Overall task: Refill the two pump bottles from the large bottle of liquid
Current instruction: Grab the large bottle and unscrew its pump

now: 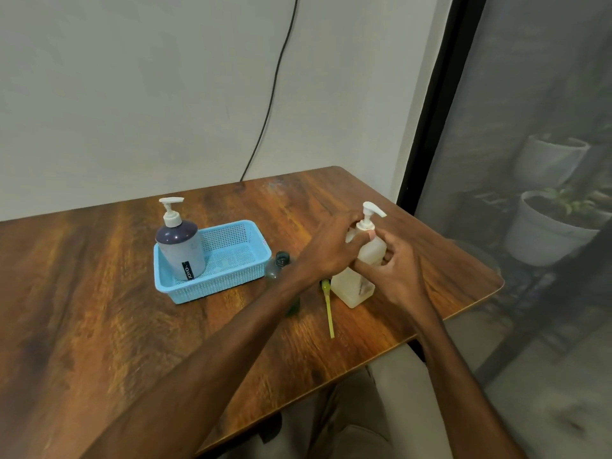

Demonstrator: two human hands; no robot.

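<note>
A translucent white pump bottle (351, 289) stands tilted near the table's right edge, its white pump head (373, 210) on top. My left hand (331, 248) grips the collar under the pump head. My right hand (399, 271) holds the bottle's body from the right, thumb up near the collar. A grey-purple pump bottle (181, 251) with a white pump stands upright in the left end of a light blue basket (236, 226). A dark clear bottle (280, 264) with an open neck sits behind my left forearm, mostly hidden.
A yellow-green pump tube (328, 309) lies on the wooden table (99, 293) just left of the white bottle. A black cable hangs down the wall behind. White plant pots (546, 240) stand beyond a screen on the right.
</note>
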